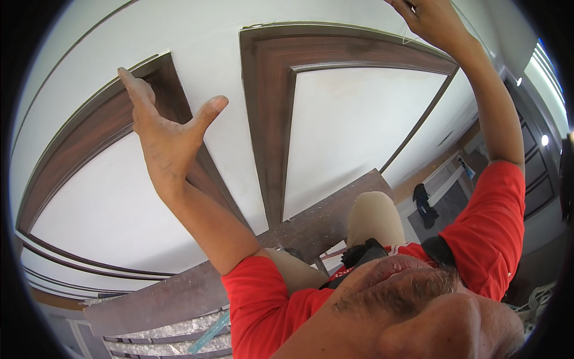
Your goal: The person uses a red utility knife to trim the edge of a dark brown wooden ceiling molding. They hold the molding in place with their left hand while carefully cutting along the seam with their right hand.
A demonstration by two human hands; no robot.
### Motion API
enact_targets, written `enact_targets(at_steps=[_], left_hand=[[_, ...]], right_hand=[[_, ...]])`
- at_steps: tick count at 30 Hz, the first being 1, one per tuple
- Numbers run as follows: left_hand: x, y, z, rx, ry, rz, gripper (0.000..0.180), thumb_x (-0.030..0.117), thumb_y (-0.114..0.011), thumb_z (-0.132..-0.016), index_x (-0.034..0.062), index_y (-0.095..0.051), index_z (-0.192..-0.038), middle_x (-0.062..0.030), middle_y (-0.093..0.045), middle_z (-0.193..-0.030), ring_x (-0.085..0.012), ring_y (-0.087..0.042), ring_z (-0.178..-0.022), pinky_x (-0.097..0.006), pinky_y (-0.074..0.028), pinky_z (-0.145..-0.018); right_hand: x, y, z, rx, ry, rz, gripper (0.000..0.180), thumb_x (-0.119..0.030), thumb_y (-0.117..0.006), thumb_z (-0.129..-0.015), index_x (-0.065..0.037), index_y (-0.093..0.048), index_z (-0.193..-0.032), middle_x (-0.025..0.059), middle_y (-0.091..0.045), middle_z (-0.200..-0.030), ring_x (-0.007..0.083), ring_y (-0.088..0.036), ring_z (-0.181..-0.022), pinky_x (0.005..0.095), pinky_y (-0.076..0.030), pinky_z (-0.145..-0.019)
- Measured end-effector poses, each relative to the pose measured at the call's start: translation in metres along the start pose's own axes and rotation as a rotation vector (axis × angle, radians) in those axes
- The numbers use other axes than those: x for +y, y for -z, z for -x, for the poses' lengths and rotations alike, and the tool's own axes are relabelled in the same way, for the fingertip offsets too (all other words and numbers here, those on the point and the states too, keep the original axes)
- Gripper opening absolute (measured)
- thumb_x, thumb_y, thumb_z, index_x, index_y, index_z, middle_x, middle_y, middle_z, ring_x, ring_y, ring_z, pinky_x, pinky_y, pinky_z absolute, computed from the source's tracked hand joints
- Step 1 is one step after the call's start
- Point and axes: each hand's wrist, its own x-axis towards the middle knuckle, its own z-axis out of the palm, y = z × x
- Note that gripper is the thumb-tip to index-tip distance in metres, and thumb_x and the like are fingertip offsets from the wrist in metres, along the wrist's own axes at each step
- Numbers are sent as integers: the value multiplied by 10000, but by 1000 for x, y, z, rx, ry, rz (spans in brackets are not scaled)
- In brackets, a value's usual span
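Note:
My left hand (pixel 167 137) is raised with its thumb spread wide from the fingers, and nothing shows in it. Its fingertips overlap the top edge of the left brown wood-look frame (pixel 98 122); whether they touch it I cannot tell. Up at the picture's top edge, my right hand (pixel 431 21) is partly cut off, so what its fingers do is hidden. Below that hand a thin pale strand (pixel 408 37) shows against the white wall. The right brown frame (pixel 266 113) surrounds a white panel (pixel 359 113), and its top edge runs toward my right forearm.
A worn brown plank (pixel 161 302) passes under me along the wall. A pale turquoise strip (pixel 209 332) lies by the whitish-smeared slats below it. Low on the right, a dark cloth-like item (pixel 424 206) hangs. Bundled cables (pixel 538 299) sit at the lower right.

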Motion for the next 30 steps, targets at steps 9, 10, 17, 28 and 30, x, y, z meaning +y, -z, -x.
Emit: enact_targets(at_steps=[9, 10, 17, 28, 30], left_hand=[[5, 2, -1, -15, -30, -33, 1492, 445, -1003, -582, -57, -50, -1614, -453, -328, -1523, -504, -318, -1487, -516, -319, -1220], [4, 3, 0, -12, -25, -41, 1488, 447, -1002, -583, -46, -54, -1618, -448, -331, -1524, -505, -323, -1484, -519, -327, -1216], [7, 3, -1, -8, 16, -88, 1473, 500, -985, -584, 59, -68, -1649, -408, -360, -1532, -514, -377, -1446, -547, -379, -1174], [-2, 5, 0, -18, 5, -77, 1520, 581, -970, -556, 47, -58, -1649, -397, -387, -1528, -509, -349, -1463, -565, -380, -1165], [1, 2, -1, -20, 2, -69, 1519, 578, -970, -557, 32, -61, -1645, -397, -384, -1530, -507, -347, -1465, -567, -379, -1166]], right_hand=[[-29, 4, -18, -78, -85, -102, 421, -241, -624, -1014, -59, -587, -1392, 200, -728, -1068, 343, -704, -916, 442, -553, -840], [-33, 4, -21, -67, -106, -143, 417, -234, -651, -1001, -53, -602, -1374, 191, -728, -1052, 333, -702, -899, 431, -552, -826], [-32, -30, -68, 254, 73, -311, 243, -179, -797, -877, -42, -755, -1073, 149, -697, -947, 305, -678, -849, 408, -524, -761], [-16, -7, -43, 479, -171, -198, 166, -128, -736, -921, 28, -706, -871, 181, -692, -802, 291, -632, -678, 402, -483, -636], [-13, 13, -27, 399, -312, -158, 184, -141, -740, -925, 34, -707, -879, 184, -697, -805, 270, -623, -673, 395, -478, -638]])
